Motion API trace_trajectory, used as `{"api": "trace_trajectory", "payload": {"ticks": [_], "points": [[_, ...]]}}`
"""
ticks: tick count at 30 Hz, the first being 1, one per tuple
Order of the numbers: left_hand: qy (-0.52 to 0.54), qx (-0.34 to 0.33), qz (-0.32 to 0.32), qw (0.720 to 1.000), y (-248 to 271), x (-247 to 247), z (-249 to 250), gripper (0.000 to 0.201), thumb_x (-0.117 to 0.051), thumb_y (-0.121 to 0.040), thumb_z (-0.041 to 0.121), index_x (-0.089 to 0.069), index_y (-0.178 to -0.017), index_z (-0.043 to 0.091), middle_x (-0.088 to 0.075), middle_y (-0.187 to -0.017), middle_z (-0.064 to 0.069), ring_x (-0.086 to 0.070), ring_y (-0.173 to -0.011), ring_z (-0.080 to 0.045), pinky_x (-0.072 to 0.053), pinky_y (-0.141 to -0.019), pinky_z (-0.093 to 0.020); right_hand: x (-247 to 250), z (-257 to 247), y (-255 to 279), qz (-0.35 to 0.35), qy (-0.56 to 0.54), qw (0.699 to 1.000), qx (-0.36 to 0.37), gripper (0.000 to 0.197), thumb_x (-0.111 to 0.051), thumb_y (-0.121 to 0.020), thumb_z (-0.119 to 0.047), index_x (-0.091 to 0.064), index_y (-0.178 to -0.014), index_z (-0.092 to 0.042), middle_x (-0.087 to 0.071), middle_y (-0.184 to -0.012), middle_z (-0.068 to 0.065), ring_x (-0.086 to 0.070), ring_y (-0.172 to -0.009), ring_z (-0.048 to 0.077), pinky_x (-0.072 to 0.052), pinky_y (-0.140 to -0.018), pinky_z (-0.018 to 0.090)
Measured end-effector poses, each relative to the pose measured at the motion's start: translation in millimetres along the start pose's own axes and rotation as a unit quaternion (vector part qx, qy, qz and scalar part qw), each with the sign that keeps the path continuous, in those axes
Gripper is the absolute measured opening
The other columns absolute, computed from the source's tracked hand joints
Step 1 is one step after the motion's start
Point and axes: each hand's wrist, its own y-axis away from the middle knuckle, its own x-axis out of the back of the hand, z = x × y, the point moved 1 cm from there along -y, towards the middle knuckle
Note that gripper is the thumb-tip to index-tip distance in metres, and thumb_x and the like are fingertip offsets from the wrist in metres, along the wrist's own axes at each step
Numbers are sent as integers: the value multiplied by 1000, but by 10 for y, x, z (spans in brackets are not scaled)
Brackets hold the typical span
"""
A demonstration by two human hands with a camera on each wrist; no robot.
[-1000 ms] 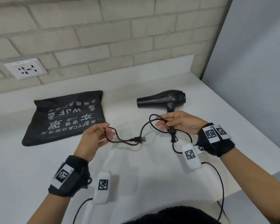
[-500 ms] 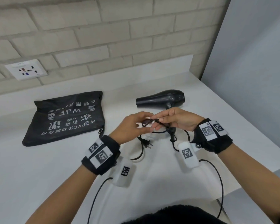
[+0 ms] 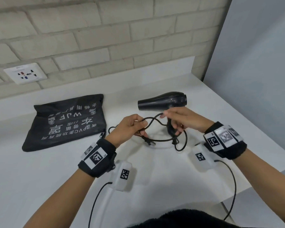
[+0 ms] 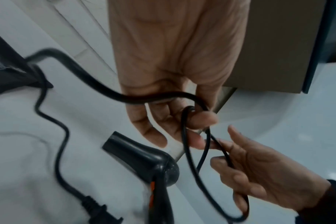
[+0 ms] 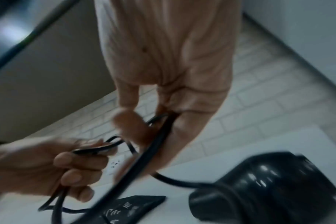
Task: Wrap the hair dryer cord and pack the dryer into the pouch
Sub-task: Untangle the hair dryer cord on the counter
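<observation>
On the counter (image 3: 155, 178) the pouch (image 3: 67, 122) lies left of the dryer (image 3: 163, 101); my fingers (image 3: 143, 124) of both hands pinch the cord (image 3: 155, 120) loops.

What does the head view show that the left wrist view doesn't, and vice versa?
Head only: the whole pouch lying flat left of the dryer, the wall socket on the brick wall, and both wrist bands.
Left wrist only: a close look at the left hand with the cord crossing its palm and looped at its fingers, plus an orange mark on the dryer handle.
Both: the hair dryer lying on the white counter, the plug loose, and the right hand gripping the cord too.
</observation>
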Motion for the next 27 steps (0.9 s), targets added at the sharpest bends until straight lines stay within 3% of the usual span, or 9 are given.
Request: {"api": "trace_trajectory", "payload": {"ticks": [4, 9, 14, 16, 18, 20, 22, 24, 27], "points": [[6, -28, 0, 1000, -25, -45, 171, 13, -49, -92, 13, -52, -79, 14, -52, -42, 8, -59, -48, -6, -49, -57, -12, -25, -232, -52, -50, 71, 995, 52, 29, -41, -96, -31, -64, -89, -14, -47, -41, -6, -46, -34, 8, -52, -47, 24], [72, -50, -15, 996, 13, 99, 201, 12, -52, -89, 7, -51, -80, 15, -59, -54, 7, -63, -59, -8, -49, -61, -13, 205, -243, -124, 73, -149, 984, 64, 26, -43, -96, -17, -63, -84, -7, -54, -44, -8, -48, -38, 3, -57, -55, 21], [134, -31, -5, 991, 67, 331, 23, 9, -57, -80, 14, -48, -79, 17, -64, -61, 5, -67, -72, -12, -49, -79, -25, 445, -91, -23, 163, -467, 869, 28, 32, -35, -98, -15, -62, -83, -6, -59, -50, -6, -55, -44, 4, -59, -65, 24], [135, -17, 5, 991, 87, 336, -53, 10, -57, -84, 10, -52, -86, 18, -64, -62, 6, -67, -72, -11, -47, -82, -28, 481, -52, 62, 154, -487, 860, 7, 42, -34, -96, -14, -69, -73, -8, -59, -52, -3, -56, -45, 7, -59, -62, 27], [105, -23, 31, 994, 99, 294, -69, 9, -53, -89, 6, -56, -90, 15, -66, -61, 5, -66, -68, -9, -48, -80, -28, 444, -44, 119, 148, -353, 923, -35, 34, -35, -94, -18, -66, -82, -10, -61, -59, 3, -58, -47, 14, -58, -59, 29], [60, -51, 51, 996, 97, 245, -8, 12, -52, -89, 4, -59, -87, 12, -67, -59, 5, -64, -62, -8, -51, -74, -25, 406, -27, 134, 188, -58, 979, -48, 22, -43, -94, -27, -56, -105, -13, -65, -80, 10, -64, -66, 23, -54, -71, 34], [21, -80, 50, 995, 79, 194, 87, 13, -53, -88, 1, -61, -85, 11, -67, -57, 5, -62, -58, -5, -51, -67, -19, 352, -79, 122, 210, 198, 957, 21, 38, -53, -90, -34, -48, -125, -21, -62, -108, 10, -60, -97, 24, -45, -90, 34], [2, -103, 39, 994, 38, 129, 174, 13, -54, -87, 0, -62, -85, 10, -66, -56, 5, -60, -56, -4, -50, -63, -17, 211, -239, 109, 143, 288, 939, 125, 48, -54, -90, -33, -43, -135, -21, -52, -129, 5, -49, -117, 18, -35, -99, 25], [-14, -122, 37, 992, -10, 45, 254, 13, -55, -87, 1, -63, -84, 11, -67, -55, 6, -60, -55, -3, -48, -60, -17, 10, -399, -10, 8, 282, 947, 155, 32, -50, -93, -21, -57, -123, -11, -60, -117, -4, -53, -110, 12, -38, -99, 26]]}}
